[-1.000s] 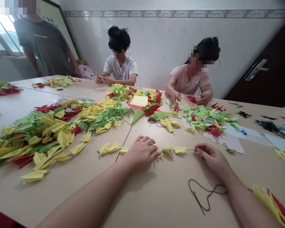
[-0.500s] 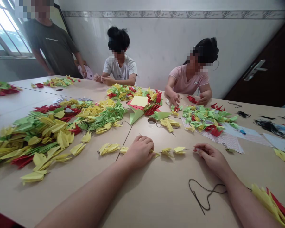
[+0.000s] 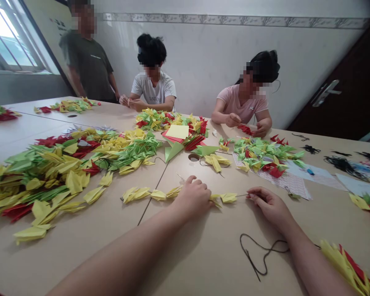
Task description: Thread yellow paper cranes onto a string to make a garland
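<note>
My left hand [image 3: 193, 197] is closed over a yellow folded paper piece on a string of yellow paper pieces [image 3: 142, 193] that runs across the beige table [image 3: 185, 263]. My right hand [image 3: 267, 202] pinches the thin thread or needle end at the string's right end, just past a yellow piece [image 3: 228, 197]. A loose black thread [image 3: 259, 253] curls on the table under my right forearm.
Heaps of yellow, green and red folded paper [image 3: 49, 168] cover the left of the table. Two seated people across the table handle paper pieces; a third person stands at far left. A round table hole [image 3: 193, 157] lies ahead. Black threads [image 3: 345, 164] lie at right.
My left hand has slid a little right along the string, leaving more yellow pieces showing to its left. The person in pink has lifted both hands with a red piece.
</note>
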`<state>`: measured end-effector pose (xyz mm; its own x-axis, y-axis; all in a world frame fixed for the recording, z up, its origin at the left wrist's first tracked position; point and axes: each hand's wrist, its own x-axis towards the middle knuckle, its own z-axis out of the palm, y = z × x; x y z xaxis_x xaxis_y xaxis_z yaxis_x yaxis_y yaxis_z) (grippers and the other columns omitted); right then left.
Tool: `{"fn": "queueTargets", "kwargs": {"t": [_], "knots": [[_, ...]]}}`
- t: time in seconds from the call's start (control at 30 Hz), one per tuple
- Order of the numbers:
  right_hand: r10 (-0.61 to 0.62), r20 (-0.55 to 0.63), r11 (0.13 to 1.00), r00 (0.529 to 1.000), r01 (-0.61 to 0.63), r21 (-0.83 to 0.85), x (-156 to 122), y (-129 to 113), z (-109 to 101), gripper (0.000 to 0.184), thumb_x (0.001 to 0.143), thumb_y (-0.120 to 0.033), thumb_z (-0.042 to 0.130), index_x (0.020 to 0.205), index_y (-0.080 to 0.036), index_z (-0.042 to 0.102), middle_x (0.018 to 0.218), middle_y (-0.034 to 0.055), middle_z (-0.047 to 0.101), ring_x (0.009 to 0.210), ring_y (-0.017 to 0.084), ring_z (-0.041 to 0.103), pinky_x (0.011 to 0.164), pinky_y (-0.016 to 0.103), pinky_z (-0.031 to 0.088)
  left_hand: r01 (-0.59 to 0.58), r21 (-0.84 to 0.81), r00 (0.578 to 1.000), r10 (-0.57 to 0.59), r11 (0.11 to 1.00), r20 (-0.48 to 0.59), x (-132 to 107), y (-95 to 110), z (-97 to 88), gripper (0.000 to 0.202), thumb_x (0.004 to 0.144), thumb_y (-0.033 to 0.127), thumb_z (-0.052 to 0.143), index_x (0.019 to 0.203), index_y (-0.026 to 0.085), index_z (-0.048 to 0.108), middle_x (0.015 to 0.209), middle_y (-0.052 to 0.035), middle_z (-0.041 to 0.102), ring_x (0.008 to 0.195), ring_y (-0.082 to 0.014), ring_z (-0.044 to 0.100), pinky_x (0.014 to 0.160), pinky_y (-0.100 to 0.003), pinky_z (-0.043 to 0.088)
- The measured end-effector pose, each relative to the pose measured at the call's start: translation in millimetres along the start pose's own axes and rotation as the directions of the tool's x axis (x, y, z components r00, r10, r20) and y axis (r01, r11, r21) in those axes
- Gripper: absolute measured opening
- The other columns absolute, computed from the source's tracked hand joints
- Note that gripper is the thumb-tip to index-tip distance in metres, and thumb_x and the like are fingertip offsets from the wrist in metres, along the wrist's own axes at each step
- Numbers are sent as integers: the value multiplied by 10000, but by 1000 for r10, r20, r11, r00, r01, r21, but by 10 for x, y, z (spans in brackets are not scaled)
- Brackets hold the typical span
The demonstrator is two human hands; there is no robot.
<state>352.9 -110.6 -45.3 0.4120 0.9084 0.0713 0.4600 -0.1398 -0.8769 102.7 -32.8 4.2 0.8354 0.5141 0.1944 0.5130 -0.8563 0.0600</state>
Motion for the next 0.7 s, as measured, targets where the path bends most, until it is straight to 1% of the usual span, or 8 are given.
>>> {"fn": "queueTargets", "kwargs": {"t": [0.1,0.23,0.4,0.43,0.53,0.6,0.63,0.7], "knots": [[7,-1,1000,1000,-7,25,-2,-13,0,247,661,-364,575,816,-173,595,756,65,668,749,200,615,651,290,449,-5,-14,992,7,1000,129,110,59,33,183,778,261,506,698,156,634,735,-45,656,747,-177,564,773,-347,368],[6,-3,999,1000,-6,45,-6,-32,3,235,669,-357,569,814,-173,598,752,58,668,748,192,616,629,276,447,28,-22,993,-26,999,114,148,58,-17,192,756,290,493,685,166,621,756,-52,647,787,-194,548,762,-362,363],[-7,-2,998,1000,7,67,8,2,2,198,688,-320,563,821,-176,597,765,50,663,763,188,617,611,264,436,116,-60,988,-109,991,109,309,152,-13,463,697,555,491,936,170,590,926,-89,605,900,-256,518,786,-412,379],[-10,1,998,1000,10,68,10,6,1,194,690,-318,562,819,-176,596,760,48,662,758,186,616,613,264,435,114,-63,988,-106,992,115,356,201,18,444,718,547,477,939,179,591,931,-85,603,910,-255,517,796,-416,377],[-21,9,998,1000,20,65,6,-7,-3,193,697,-317,560,823,-177,598,761,47,663,748,181,612,624,267,431,92,-53,990,-85,994,114,442,356,101,279,799,390,448,906,187,608,925,-74,609,912,-233,525,817,-405,377],[-23,11,998,1000,22,67,-3,-29,-4,199,698,-326,560,823,-176,598,760,49,664,742,181,608,626,269,430,112,-76,992,-107,991,59,402,402,77,327,810,388,445,1032,185,571,1007,-82,598,983,-241,504,856,-405,372],[-20,8,997,1000,20,70,-8,-39,-3,202,698,-332,559,821,-176,596,759,50,663,740,181,606,624,269,430,122,-96,993,-121,988,12,344,386,29,418,805,430,444,1134,182,513,1089,-90,572,1048,-249,472,892,-409,358],[-9,5,997,1000,9,77,-16,-51,-2,211,698,-346,557,816,-175,591,753,52,661,726,178,598,610,268,429,129,-118,989,-136,985,-54,154,248,-130,562,805,511,406,1272,199,384,1248,-85,483,1179,-262,371,975,-425,296]]}}
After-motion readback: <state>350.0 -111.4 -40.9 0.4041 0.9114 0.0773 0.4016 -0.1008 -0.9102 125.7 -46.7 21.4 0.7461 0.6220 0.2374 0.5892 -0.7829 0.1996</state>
